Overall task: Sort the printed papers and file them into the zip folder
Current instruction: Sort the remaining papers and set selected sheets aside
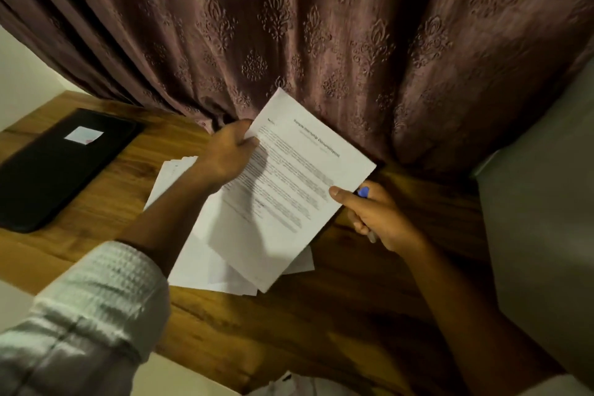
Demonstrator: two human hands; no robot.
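White printed sheet up off wooden desk, tilted, over its middle. Left hand pinches sheet's far-left edge; right hand thumb clamps near-right edge, fingers curled round blue-capped pen. Loose pile of white papers lies underneath, mid-desk. Black zip folder flat at left edge, apart from pile.
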